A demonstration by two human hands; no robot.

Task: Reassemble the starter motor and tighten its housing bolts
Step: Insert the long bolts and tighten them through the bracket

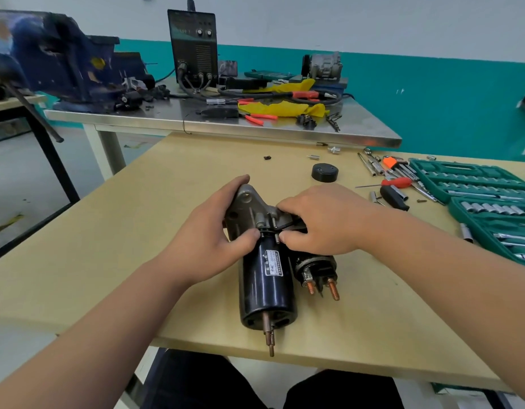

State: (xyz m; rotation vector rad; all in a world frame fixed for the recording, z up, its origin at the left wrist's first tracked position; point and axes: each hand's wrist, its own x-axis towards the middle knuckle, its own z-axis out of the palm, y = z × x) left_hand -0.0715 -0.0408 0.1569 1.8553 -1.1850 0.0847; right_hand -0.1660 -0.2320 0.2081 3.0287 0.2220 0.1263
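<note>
The starter motor [265,287] lies on the wooden table [137,231], a black cylinder pointing toward me with long through bolts sticking out of its near end. Its grey metal nose housing [249,208] is at the far end. My left hand [211,234] grips the nose housing, thumb pressed at the joint with the black body. My right hand [317,219] covers the solenoid [317,273] beside the body and pinches a small bolt at the joint. The solenoid's copper terminals point toward me. A black round end cap [324,172] sits apart, farther back on the table.
A green socket set case [485,202] lies open at the right, with a red-handled screwdriver [395,182], hex keys and loose sockets beside it. Behind stands a steel bench [226,125] with a blue vise [58,60], a welder box [193,45], yellow rags and pliers.
</note>
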